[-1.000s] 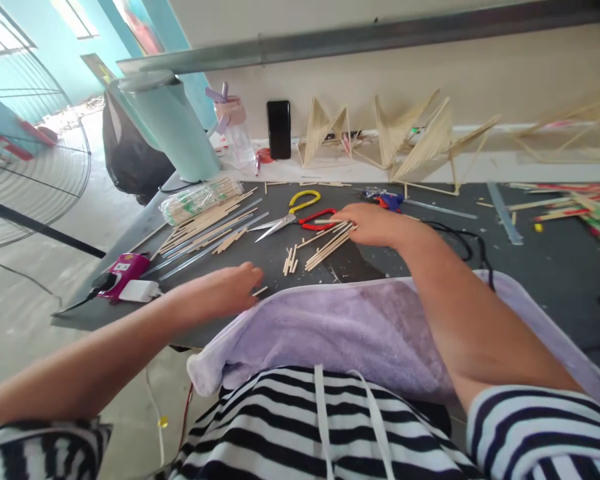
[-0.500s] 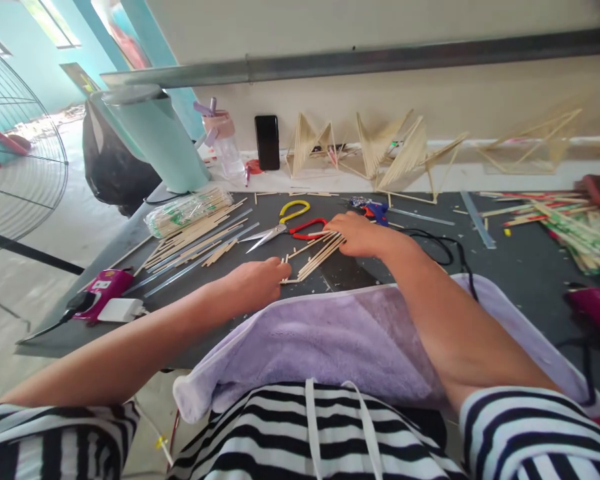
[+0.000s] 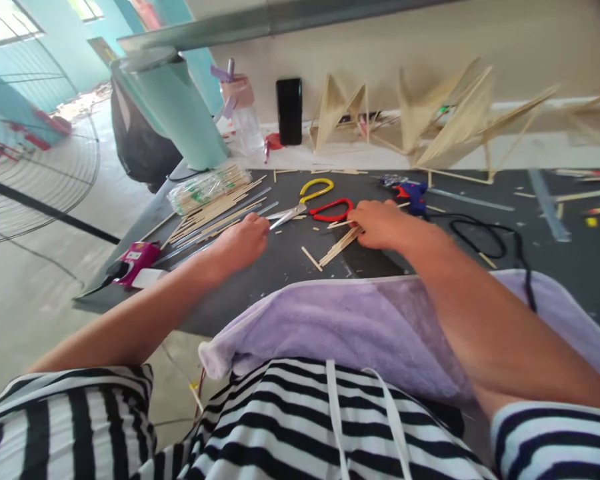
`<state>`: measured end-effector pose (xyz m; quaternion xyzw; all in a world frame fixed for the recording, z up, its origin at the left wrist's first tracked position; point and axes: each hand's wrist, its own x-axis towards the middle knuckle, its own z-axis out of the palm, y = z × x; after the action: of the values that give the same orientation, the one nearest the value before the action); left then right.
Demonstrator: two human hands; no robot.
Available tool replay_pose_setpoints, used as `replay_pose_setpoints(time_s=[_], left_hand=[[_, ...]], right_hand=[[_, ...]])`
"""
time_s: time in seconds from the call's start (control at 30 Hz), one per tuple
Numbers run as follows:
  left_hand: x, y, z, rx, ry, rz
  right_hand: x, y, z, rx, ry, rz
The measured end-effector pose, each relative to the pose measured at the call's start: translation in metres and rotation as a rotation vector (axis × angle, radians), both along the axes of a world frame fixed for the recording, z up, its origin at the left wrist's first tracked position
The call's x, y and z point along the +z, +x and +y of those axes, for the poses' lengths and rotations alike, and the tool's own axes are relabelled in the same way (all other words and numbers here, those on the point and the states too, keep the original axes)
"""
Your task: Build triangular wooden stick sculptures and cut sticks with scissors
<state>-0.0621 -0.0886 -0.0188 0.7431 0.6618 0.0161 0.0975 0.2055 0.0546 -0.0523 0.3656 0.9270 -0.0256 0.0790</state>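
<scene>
My right hand (image 3: 383, 225) is closed around one end of a small bundle of thin wooden sticks (image 3: 337, 248), which fan slightly toward the left on the dark table. A single short stick (image 3: 311, 259) lies loose by the bundle's free end. My left hand (image 3: 247, 239) is over the near end of a row of wooden sticks (image 3: 207, 217), its fingers curled together; whatever is between them is hidden. Scissors (image 3: 300, 208) with one yellow and one red handle lie between the hands, blades pointing at my left hand.
Behind the right hand lies a blue glue gun (image 3: 413, 193) with a black cord (image 3: 480, 227). Stick frames (image 3: 340, 113), a phone (image 3: 289, 111) and a bottle (image 3: 243, 113) stand along the wall. A magenta power socket (image 3: 137, 261) sits at left; a purple cloth (image 3: 330, 313) covers my lap.
My left hand has moved left, away from the bundle's free end to the stick row. The right hand stays at the bundle. The camera view has shifted.
</scene>
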Motion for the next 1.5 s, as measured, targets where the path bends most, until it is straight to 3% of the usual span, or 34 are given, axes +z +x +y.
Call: replay_pose_setpoints(time_s=[0.13,0.23,0.3,0.4,0.53,0.67,0.73,0.9,1.1,1.27,1.4,1.5], left_hand=[[0.009,0.004,-0.071,-0.038,-0.282,-0.079],[0.007,0.013,-0.115,0.091,-0.413,-0.037],[0.005,0.014,-0.132,0.132,-0.425,-0.026],[0.007,0.007,-0.14,0.166,-0.403,-0.079],[0.026,-0.008,-0.126,0.283,-0.258,-0.148],[0.037,-0.022,-0.092,0.324,-0.026,-0.124],[0.031,-0.03,-0.071,0.3,0.003,-0.123],[0.002,-0.049,-0.034,0.233,-0.086,0.045],[-0.006,-0.057,-0.031,0.25,-0.044,0.26],[-0.009,-0.059,-0.034,0.03,-0.044,0.279],[0.005,-0.051,-0.024,-0.118,0.04,0.2],[0.028,-0.023,-0.001,-0.115,0.211,0.112]], right_hand=[[-0.005,-0.001,0.005,-0.002,-0.01,-0.044],[-0.008,-0.003,0.007,-0.023,-0.002,-0.051],[-0.009,-0.003,0.007,-0.047,-0.002,-0.063],[-0.01,-0.004,0.006,-0.077,-0.015,-0.078],[-0.01,-0.004,0.006,-0.077,-0.017,-0.07],[-0.007,-0.003,0.003,-0.07,-0.029,-0.066],[-0.004,-0.003,0.001,-0.071,-0.036,-0.065],[0.0,-0.002,-0.001,-0.058,-0.049,-0.019],[0.003,-0.001,-0.002,-0.05,-0.049,-0.011],[0.004,0.0,-0.002,-0.046,-0.064,0.003],[0.004,-0.001,-0.002,-0.034,-0.06,0.019],[0.006,-0.002,-0.004,-0.027,-0.058,0.016]])
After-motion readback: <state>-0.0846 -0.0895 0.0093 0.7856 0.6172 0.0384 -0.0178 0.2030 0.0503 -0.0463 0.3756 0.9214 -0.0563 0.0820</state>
